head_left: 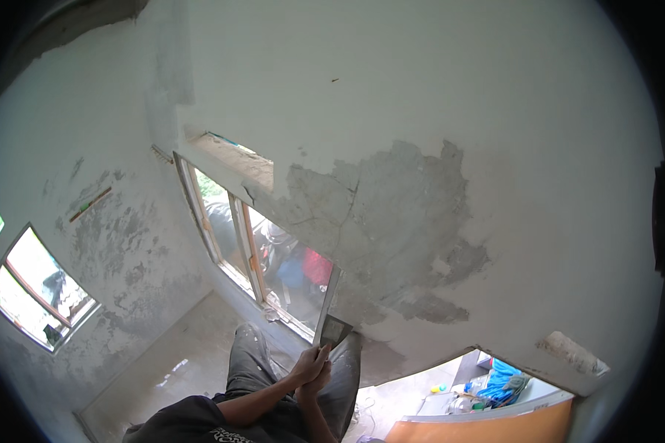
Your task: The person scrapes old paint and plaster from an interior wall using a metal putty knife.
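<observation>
My left hand point(308, 364) and my right hand point(317, 382) are together in front of my lap, closed around the handle of a scraper, which they hide. Its wide, flat metal blade point(334, 330) points up and away from me, beside the lower right corner of the window frame point(326, 302). Beyond the blade stands a pale wall point(523, 221) with a large rough grey patch point(390, 210), where the surface coat is gone and cracks show.
A sliding window point(244, 243) with open gaps is ahead on the left. A second window point(39, 288) is in the left wall. At lower right, through an opening, are an orange panel point(482, 426), blue rope or hose point(499, 385) and bottles. The floor point(160, 354) shows at lower left.
</observation>
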A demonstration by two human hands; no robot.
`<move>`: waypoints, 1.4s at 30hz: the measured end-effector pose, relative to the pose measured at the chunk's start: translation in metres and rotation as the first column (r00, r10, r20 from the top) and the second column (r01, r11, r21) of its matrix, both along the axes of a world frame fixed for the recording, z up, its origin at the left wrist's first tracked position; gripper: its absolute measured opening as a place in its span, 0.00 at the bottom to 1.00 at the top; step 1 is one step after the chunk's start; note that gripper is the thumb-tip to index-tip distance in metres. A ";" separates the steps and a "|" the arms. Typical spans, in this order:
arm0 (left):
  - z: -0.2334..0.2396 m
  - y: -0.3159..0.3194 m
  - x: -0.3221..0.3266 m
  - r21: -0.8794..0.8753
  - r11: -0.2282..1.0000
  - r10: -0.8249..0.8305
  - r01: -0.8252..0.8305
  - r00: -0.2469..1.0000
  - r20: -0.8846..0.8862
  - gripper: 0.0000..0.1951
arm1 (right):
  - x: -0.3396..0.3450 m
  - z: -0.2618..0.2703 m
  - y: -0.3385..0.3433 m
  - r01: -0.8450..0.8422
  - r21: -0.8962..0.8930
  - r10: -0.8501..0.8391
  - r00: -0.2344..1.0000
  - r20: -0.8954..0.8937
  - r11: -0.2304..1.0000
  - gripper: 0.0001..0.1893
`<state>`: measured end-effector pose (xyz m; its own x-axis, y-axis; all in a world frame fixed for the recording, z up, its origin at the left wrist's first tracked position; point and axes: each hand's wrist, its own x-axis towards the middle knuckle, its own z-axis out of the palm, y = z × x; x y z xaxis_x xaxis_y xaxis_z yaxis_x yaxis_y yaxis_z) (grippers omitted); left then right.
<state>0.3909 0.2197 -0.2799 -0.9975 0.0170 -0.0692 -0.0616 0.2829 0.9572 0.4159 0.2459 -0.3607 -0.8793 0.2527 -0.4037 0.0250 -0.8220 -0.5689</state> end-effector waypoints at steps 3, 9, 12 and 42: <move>-0.014 0.003 0.010 -0.038 0.999 0.005 -0.005 1.000 0.010 0.25 | 0.008 -0.004 -0.001 -0.015 -0.007 0.015 1.000 -0.005 1.000 0.21; -0.016 0.008 0.010 0.010 1.000 -0.015 0.016 1.000 -0.026 0.27 | 0.011 -0.011 0.002 0.006 0.027 -0.006 1.000 -0.014 1.000 0.21; -0.005 0.002 0.007 -0.038 0.995 -0.091 0.092 0.996 0.016 0.28 | 0.007 -0.012 0.001 0.015 0.080 -0.013 0.999 -0.031 0.997 0.22; 0.085 -0.177 -0.196 0.262 0.961 -0.036 0.089 0.979 -0.203 0.32 | -0.222 0.141 -0.110 -0.121 0.796 0.505 0.825 -0.252 0.594 0.16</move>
